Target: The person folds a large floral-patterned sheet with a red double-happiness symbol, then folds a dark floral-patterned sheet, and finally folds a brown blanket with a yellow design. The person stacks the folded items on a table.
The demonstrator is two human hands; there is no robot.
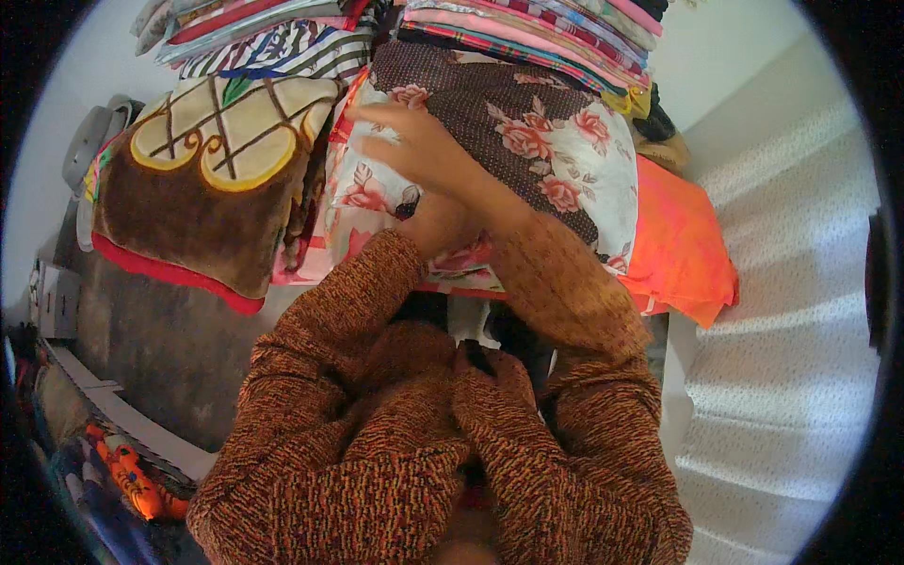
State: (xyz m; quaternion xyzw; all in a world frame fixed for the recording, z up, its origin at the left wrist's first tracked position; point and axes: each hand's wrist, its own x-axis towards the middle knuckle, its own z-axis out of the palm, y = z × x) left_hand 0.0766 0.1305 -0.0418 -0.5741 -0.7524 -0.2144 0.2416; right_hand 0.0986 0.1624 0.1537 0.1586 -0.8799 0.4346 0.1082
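Up high, right hand [419, 151] presses the floral quilt [546, 141] amid crowded stacks

We take the folded floral cloth [527, 141] as our landmark. Our right hand [414, 141] lies flat on it, our left hand [443, 221] just below that. A thick blanket [207, 179] sits left of it, another folded cloth [678, 245] right of it, a stack of folded fabrics [537, 28] behind it. The bed [782, 311] lies farther right.

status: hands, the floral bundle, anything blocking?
Right hand flat, fingers spread, on brown-and-white rose-print folded fabric bundle. Left hand mostly hidden beneath it, grip unclear. Brown-and-cream plush blanket crowds left; orange folded cloth right.
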